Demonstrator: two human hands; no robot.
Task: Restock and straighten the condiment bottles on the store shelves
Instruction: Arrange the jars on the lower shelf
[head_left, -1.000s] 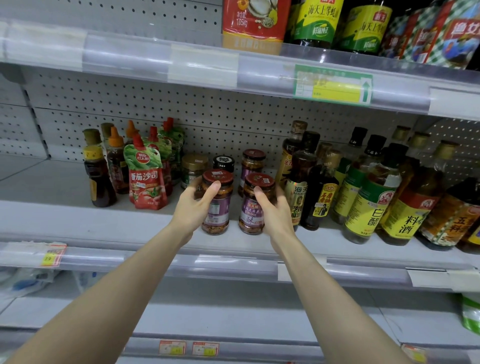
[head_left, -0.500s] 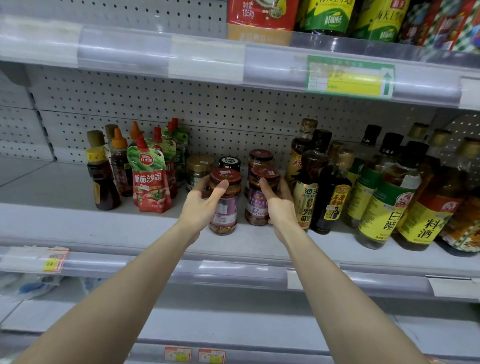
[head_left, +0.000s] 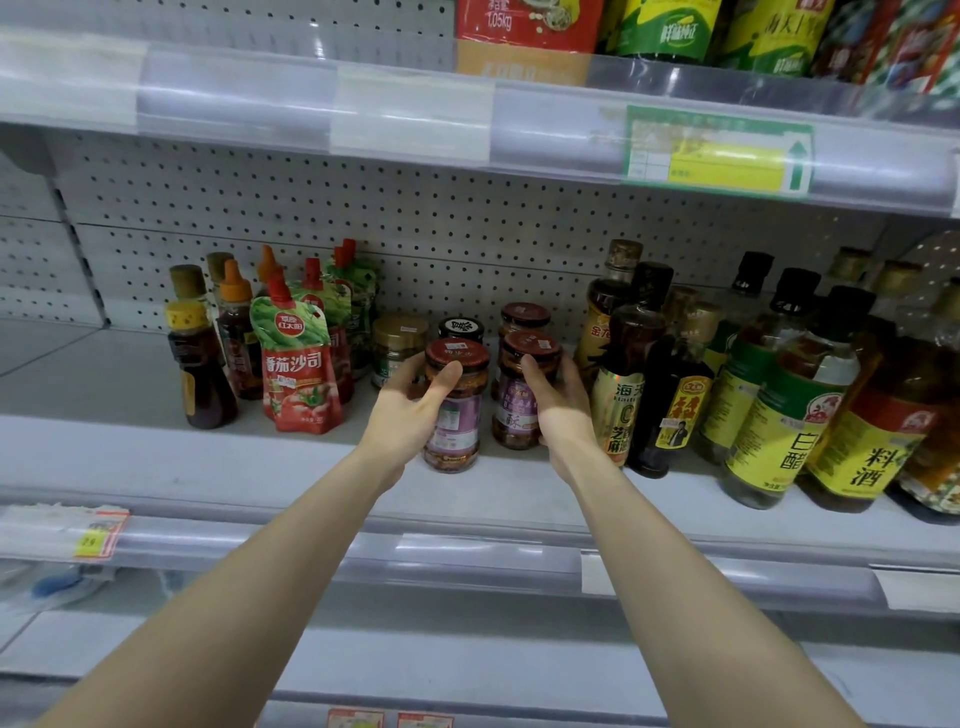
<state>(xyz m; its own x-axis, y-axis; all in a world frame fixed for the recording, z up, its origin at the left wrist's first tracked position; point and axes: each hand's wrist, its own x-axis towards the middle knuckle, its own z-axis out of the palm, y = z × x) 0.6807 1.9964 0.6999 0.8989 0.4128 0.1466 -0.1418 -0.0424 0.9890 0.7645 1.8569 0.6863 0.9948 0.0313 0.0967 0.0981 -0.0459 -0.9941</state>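
Here's the middle shelf (head_left: 130, 457), a long pale deck running right across, with the dotted pegboard back panel (head_left: 415, 244) behind it and the upper shelf rail (head_left: 234, 93) overhead carrying a green-and-yellow price tag (head_left: 719, 153). Over on the right, a crowd of tall bottles: the cooking wine bottle (head_left: 878, 441) with its yellow label, the white vinegar bottle (head_left: 789, 415) just beside it, and darker ones packed in behind. On the left, a red ketchup pouch (head_left: 298, 369) stands at the front of its row, with a dark sauce bottle (head_left: 200, 369) under a yellow cap next to it. And in the middle, the action: two red-lidded jars, both upright, side by side at the shelf front. The left hand (head_left: 410, 415) wraps the left jar (head_left: 454, 415), thumb laid across its shoulder and fingers round the far side, a firm hold. The right hand (head_left: 563, 410) grips the right jar (head_left: 519, 405) the same way, thumb up by the lid. The left jar sits a touch nearer the edge; whether either base is off the deck, I can't tell. Behind them wait a gold-lidded jar (head_left: 397, 348) and a black-lidded jar (head_left: 461, 328)
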